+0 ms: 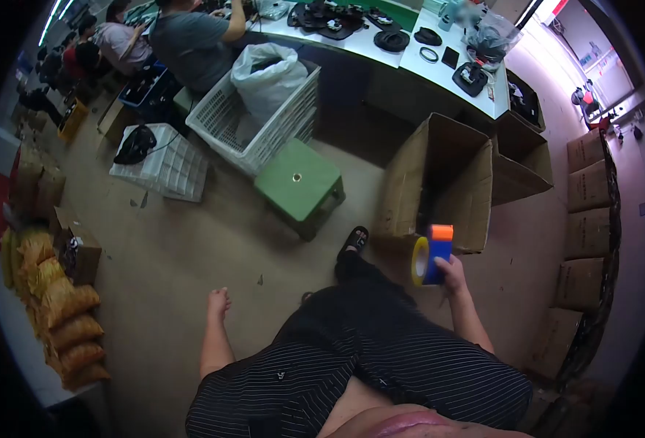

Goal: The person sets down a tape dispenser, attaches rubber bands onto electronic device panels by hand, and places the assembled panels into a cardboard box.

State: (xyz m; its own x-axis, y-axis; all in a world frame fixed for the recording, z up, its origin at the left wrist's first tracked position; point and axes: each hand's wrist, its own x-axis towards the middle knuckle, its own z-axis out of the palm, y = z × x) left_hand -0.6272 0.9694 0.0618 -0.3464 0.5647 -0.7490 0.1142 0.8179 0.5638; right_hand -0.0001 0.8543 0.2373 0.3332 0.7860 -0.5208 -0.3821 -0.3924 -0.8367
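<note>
Our one view looks out from head height, facing forward and steeply down through a wide lens (dark, curved edges close in at 3 and 9 o'clock). Nearest to us, the striped shirt [439, 383] fills 6 o'clock; the left hand [219, 301] shows at 8, the right hand [451, 274] at 4, and the table [432, 74] farther off at 1.

My left hand [219, 301] is out to my side, curled into a loose fist. My right hand [453, 277] is out front, closed in a grip. Both forearms [217, 344] are bare.
</note>
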